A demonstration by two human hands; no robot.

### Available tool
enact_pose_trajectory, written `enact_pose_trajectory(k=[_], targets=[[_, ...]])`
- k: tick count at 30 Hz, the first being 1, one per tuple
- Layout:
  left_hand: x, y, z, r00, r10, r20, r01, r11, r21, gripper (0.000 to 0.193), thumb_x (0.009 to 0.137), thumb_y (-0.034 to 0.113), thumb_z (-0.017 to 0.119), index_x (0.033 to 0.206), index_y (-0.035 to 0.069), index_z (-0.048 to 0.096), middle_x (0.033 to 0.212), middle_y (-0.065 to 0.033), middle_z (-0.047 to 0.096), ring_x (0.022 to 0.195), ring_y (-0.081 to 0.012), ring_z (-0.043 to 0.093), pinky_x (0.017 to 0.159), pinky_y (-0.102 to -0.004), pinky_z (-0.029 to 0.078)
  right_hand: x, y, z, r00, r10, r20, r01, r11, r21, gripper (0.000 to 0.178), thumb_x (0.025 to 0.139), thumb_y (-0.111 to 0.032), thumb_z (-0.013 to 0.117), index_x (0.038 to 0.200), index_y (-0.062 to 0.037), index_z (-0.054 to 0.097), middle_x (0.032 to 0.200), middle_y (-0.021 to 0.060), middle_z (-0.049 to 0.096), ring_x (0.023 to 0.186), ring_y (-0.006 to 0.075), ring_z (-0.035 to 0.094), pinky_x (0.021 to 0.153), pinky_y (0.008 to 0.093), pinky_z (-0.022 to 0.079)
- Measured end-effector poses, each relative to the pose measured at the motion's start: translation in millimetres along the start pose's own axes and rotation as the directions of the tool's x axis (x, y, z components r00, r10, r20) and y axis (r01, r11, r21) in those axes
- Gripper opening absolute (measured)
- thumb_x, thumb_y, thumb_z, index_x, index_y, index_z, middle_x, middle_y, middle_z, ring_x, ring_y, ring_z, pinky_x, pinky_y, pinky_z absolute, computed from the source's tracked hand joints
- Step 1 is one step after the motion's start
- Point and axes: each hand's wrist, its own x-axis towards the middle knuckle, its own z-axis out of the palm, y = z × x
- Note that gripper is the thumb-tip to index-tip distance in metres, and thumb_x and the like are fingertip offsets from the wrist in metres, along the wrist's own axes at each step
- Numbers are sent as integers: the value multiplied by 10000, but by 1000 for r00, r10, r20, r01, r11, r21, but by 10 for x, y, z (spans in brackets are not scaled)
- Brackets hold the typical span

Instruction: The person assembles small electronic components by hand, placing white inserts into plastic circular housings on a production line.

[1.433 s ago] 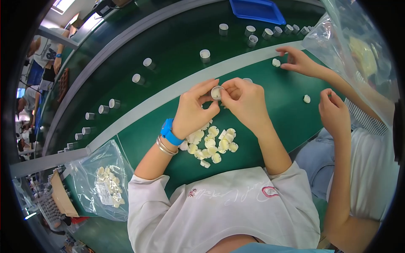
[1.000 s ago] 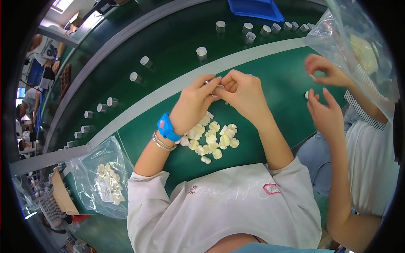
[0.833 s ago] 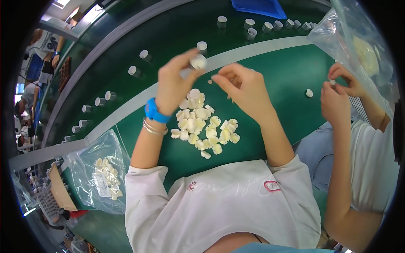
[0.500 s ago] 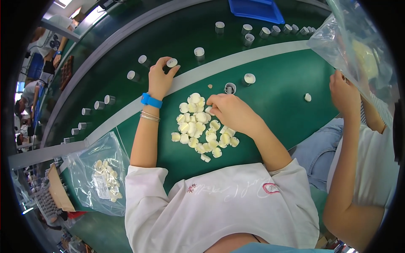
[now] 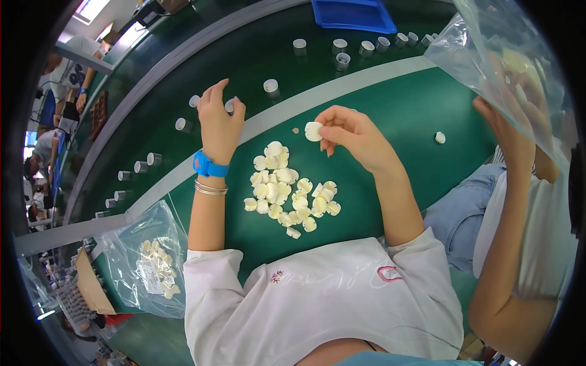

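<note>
The right hand [image 5: 354, 137] pinches one white cap [image 5: 313, 130] in its fingers above the pile [image 5: 287, 190], while the left hand [image 5: 218, 119], fingers released, rests beside a grey cup [image 5: 230, 105] on the belt [image 5: 183, 67].

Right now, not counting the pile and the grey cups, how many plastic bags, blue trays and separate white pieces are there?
Clear plastic bags: 2, one at the left, one at the right
Blue tray: 1
White scalloped pieces off the pile: 2, one in the right hand, one lying alone
Total: 5
</note>
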Motion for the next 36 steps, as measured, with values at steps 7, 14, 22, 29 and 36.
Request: enact_pose_trajectory(k=[7,14,22,29,36], targets=[[280,497,551,977,118,178,-57,946,-319,299,759,131,609,1032,14,573,1029,-196,565,993,-356,507,853,-397,424,58,-73,-284,999,-23,-43,22,1000,-19,180,852,-119,572,972,10,535,796,64,581,638,106,554,580,227,455],[790,877,1581,921,97,378,-56,991,-119,537,697,381,718,984,-45,560,912,-194,618,844,-304,611,732,-348,493,68,-172,-748,944,-196,-267,194,980,-36,259,852,-101,584,1048,59,526,878,106,609,729,158,611,657,262,515],[976,1060,1943,868,14,496,9,999,-45,414,728,298,698,985,-6,585,980,-231,612,930,-375,591,823,-402,487,64,-199,-1106,885,-270,-379,265,962,-66,221,831,-103,604,984,50,563,889,110,618,722,177,628,670,267,526],[1099,847,1779,996,75,53,-62,974,-218,330,746,282,651,947,23,610,885,-194,641,866,-341,614,776,-378,494,173,-268,-1131,872,-302,-385,275,953,-125,236,798,-165,642,946,11,588,873,86,623,747,163,623,635,264,514],[687,976,811,984,62,170,12,915,-404,375,806,209,630,1109,4,549,987,-127,605,836,-179,618,703,-273,529,316,-280,-1166,843,-332,-423,305,943,-133,232,790,-172,656,934,-3,592,847,74,616,735,149,609,631,262,511]])
